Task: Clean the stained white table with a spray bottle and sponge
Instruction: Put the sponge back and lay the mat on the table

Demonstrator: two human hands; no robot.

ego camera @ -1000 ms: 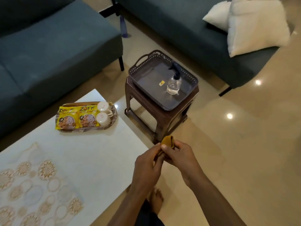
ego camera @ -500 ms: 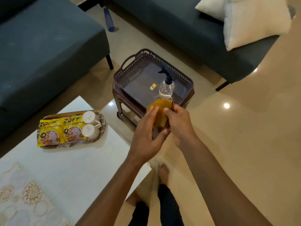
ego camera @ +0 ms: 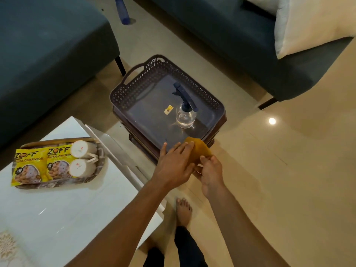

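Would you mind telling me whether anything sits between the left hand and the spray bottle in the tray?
Nothing visible does. The left hand, fingers straight against the sponge, hovers at the tray's near edge; only bare tray floor separates it from the spray bottle. The small tag lies aside.

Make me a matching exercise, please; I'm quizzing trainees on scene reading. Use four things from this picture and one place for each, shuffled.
Things:
1. spray bottle
2. sponge
3. two white cups
4. white pillows

Places:
A. on the sofa
B. in the hands, left hand and right hand
C. upright in the dark tray on the stool
D. on the serving tray with the yellow packets

Pairs: 1-C, 2-B, 3-D, 4-A
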